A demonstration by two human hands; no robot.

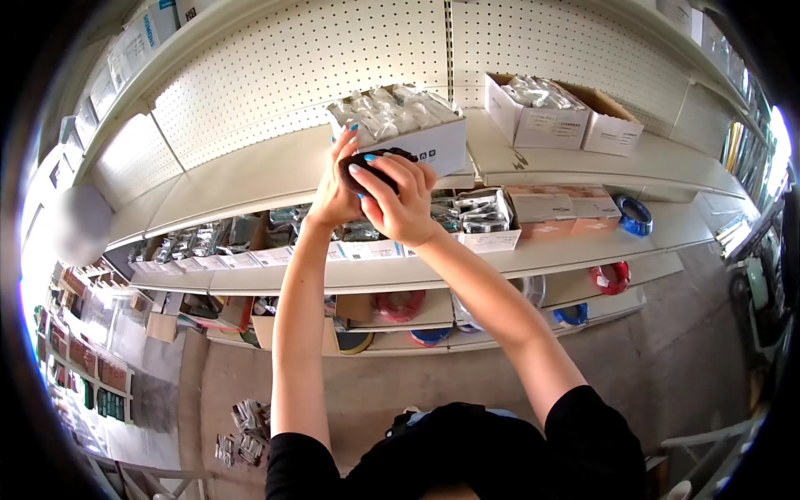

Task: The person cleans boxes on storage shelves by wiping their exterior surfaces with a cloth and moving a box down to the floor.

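Black shirt fabric (467, 450) spreads along the bottom edge, closest to the camera, with the person's bare forearms reaching up from its short sleeves toward the shelves. On the upper shelf (208, 187), an open white box (442, 150) is heaped above its rim with silvery, clear-wrapped packets (396, 112). To its right, a second open carton (550, 129) holds similar shiny packets, and beside it stands another open box (612, 133), whose contents I cannot make out. One level down, low white trays (271, 257) hold rows of dark packets (204, 237); at the end of the row, a white tray (492, 242) is filled with silvery ones, next to brown-pink cartons (546, 217) and a blue coil (635, 218).

Both hands meet in front of the heaped white box, grasping a dark item (377, 172) between them. The left hand (335, 193) cups its left side, wrist upright, fingers pointing upward. The right hand (402, 196) comes in from the right, its bent fingers laid over the near face of the item. Both arms are raised, the left nearly straight up, the right slanting inward.
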